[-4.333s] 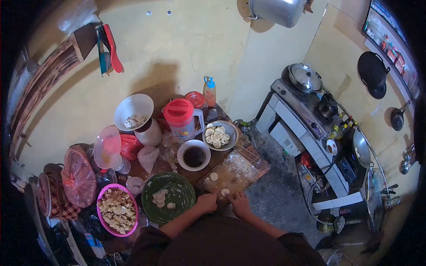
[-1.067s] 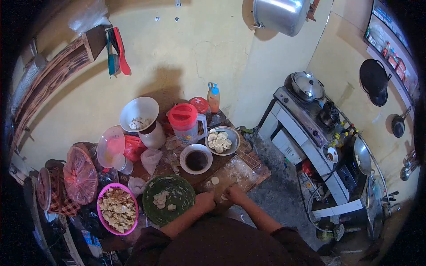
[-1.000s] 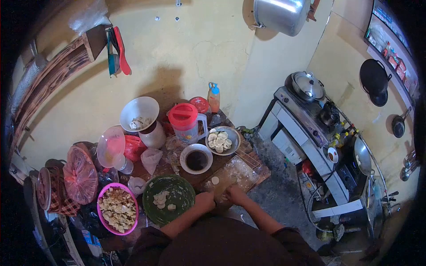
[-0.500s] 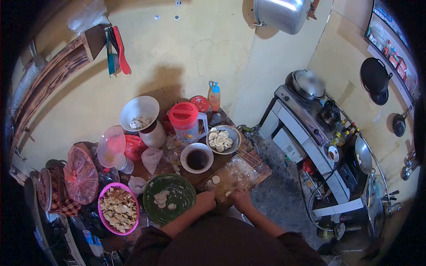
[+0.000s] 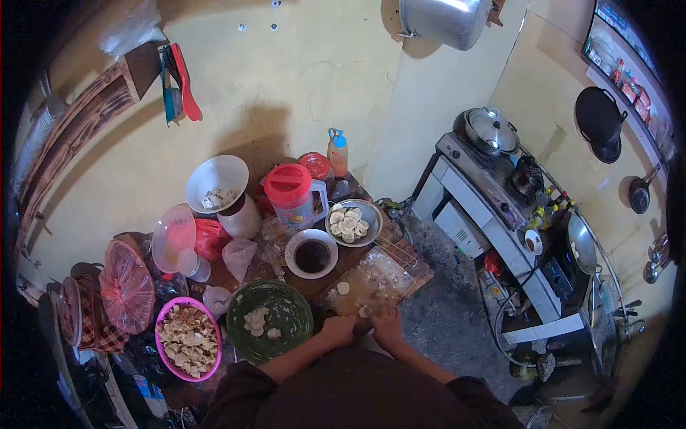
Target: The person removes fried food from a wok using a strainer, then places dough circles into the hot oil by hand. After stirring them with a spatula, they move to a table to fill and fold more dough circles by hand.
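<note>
Both hands are at the near edge of a floured wooden board (image 5: 389, 273). My left hand (image 5: 339, 329) is closed, knuckles up; anything inside it is hidden. My right hand (image 5: 387, 324) is curled close by on the right, its grip too small to make out. A small pale dough piece (image 5: 364, 312) lies between them, nearest my right fingers. Farther up the board sits a flat dough round (image 5: 343, 287). Left of my left hand, a green basin (image 5: 288, 337) holds lumps of dough.
Behind the board stand a metal bowl of pale rounds (image 5: 376, 217), a white bowl of dark liquid (image 5: 293, 247) and a red-lidded pitcher (image 5: 288, 206). A pink basket of cut pieces (image 5: 216, 342) is at the left. A stove with a lidded pan (image 5: 491, 134) stands right.
The camera view has shifted slightly. My right hand has drawn back a little from the small dough piece, which now shows more openly. My left hand remains closed beside the basin.
</note>
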Demonstrator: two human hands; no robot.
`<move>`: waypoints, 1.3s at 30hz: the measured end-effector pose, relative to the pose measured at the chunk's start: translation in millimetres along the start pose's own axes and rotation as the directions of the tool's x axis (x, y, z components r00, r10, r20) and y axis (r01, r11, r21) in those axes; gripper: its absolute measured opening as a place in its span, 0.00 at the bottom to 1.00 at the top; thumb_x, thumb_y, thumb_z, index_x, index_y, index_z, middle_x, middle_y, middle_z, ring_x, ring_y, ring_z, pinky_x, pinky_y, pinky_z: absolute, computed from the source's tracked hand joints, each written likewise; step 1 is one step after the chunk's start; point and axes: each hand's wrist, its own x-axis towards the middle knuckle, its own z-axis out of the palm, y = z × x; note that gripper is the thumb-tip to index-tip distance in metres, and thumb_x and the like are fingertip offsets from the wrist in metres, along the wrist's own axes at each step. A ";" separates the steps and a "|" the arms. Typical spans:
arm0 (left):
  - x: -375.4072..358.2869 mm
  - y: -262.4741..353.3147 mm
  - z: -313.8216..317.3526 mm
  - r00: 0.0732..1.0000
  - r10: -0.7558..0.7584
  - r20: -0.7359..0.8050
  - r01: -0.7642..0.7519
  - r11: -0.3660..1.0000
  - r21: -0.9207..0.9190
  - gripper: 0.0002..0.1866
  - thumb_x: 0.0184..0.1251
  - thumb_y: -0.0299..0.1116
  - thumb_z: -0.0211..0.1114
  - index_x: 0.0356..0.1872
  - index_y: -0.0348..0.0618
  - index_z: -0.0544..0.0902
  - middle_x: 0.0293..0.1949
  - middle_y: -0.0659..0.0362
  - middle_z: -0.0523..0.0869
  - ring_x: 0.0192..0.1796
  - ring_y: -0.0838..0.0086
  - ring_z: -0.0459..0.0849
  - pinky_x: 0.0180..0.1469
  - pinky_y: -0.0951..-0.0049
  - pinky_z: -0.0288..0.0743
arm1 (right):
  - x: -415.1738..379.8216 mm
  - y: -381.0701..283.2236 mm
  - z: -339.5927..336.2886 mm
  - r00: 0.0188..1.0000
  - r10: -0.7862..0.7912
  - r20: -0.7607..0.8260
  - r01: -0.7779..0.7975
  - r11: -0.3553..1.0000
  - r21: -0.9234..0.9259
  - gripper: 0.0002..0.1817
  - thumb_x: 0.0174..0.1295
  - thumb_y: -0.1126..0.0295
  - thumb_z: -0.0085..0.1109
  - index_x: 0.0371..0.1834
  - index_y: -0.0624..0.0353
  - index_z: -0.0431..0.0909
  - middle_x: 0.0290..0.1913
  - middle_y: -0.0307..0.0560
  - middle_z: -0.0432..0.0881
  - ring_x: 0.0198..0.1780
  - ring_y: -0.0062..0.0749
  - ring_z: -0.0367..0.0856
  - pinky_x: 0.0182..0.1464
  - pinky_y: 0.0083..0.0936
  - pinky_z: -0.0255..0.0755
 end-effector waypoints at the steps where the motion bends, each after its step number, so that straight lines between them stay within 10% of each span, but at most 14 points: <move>1: -2.2 2.2 -3.1 1.000 0.002 0.003 -0.002 1.000 0.000 0.32 0.52 0.32 0.55 0.61 0.38 0.58 0.31 0.48 0.83 0.33 0.54 0.82 0.36 0.54 0.75 | -2.8 3.9 9.3 1.000 -0.026 0.006 0.026 0.999 -0.033 0.31 0.43 0.78 0.52 0.56 0.46 0.70 0.64 0.56 0.57 0.66 0.58 0.50 0.61 0.54 0.50; 39: -7.1 -6.1 -12.2 0.994 -0.086 0.065 0.087 0.996 -0.023 0.39 0.48 0.33 0.57 0.65 0.43 0.55 0.36 0.48 0.82 0.40 0.55 0.81 0.42 0.56 0.74 | -14.4 4.8 8.4 0.996 -0.033 0.082 0.044 0.991 -0.127 0.32 0.42 0.77 0.53 0.57 0.48 0.69 0.67 0.56 0.52 0.67 0.59 0.46 0.62 0.57 0.43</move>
